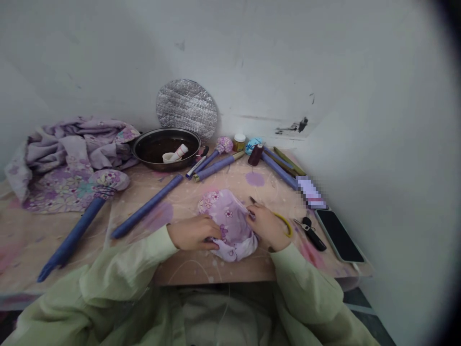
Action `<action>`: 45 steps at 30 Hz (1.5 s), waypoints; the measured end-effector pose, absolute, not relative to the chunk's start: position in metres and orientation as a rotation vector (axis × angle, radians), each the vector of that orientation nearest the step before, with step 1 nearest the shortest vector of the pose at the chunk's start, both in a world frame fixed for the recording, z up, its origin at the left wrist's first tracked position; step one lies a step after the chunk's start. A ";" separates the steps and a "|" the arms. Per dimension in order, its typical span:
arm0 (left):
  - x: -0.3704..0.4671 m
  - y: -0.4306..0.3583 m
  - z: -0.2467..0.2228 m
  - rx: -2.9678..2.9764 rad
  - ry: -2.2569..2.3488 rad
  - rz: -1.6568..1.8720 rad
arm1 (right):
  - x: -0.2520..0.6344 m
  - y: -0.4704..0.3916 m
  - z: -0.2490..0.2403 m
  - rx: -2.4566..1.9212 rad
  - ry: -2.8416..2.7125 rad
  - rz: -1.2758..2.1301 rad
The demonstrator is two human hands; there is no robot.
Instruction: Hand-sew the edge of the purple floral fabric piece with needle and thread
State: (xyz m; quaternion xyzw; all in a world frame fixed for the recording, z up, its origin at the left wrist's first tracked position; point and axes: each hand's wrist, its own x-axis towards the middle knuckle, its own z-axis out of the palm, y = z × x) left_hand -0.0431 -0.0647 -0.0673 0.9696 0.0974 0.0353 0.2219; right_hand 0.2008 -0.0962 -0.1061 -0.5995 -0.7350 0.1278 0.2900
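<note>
A piece of lilac floral cloth [230, 218] lies bunched near the table's front edge, between my hands. My left hand [192, 232] is closed on its left edge, thumb below and fingers above. The fingertips of my right hand [268, 227] pinch its upper right edge. Partly hidden under my right hand is a pair of scissors with a yellow handle [287, 224]; its dark tip shows beyond the fingers. To the left lie a blue wrapped stick [147, 206] and another blue stick with a floral cloth-covered head [109, 181].
A crumpled floral cloth [75, 154] fills the back left, beside a dark pan [165, 163]. Behind it leans a silver foil disc [187, 105]. Thread spool [255, 155] and jar [239, 142] stand near the wall. Small black-handled snips [314, 237] and a phone [339, 235] lie right.
</note>
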 end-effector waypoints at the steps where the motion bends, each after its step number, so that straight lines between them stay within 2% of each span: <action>1: -0.043 -0.064 -0.067 2.683 0.280 0.097 | 0.199 -0.094 -0.103 -1.569 -1.952 0.349; 8: -0.038 -0.068 -0.058 2.868 0.462 0.433 | 0.193 -0.089 -0.067 -1.328 -1.830 0.356; 10: -0.032 -0.065 -0.057 2.915 0.518 0.412 | 0.191 -0.080 -0.063 -1.305 -1.815 0.345; 14: -0.021 -0.053 -0.064 2.883 0.604 0.252 | 0.192 -0.055 -0.076 -1.301 -1.899 0.407; 22: -0.044 -0.045 -0.066 2.798 0.704 0.308 | 0.218 -0.042 -0.114 -1.461 -1.906 0.493; 28: -0.033 -0.017 -0.058 2.789 0.823 0.324 | 0.229 -0.038 -0.113 -1.340 -2.044 0.698; 38: 0.011 0.030 -0.100 2.774 0.824 0.290 | 0.222 -0.052 -0.115 -1.316 -2.010 0.712; 41: 0.007 0.028 -0.090 2.741 0.834 0.419 | 0.215 -0.052 -0.107 -1.328 -1.902 0.659; 45: -0.002 0.015 -0.057 2.657 0.941 0.671 | 0.213 -0.051 -0.071 -1.312 -1.772 0.597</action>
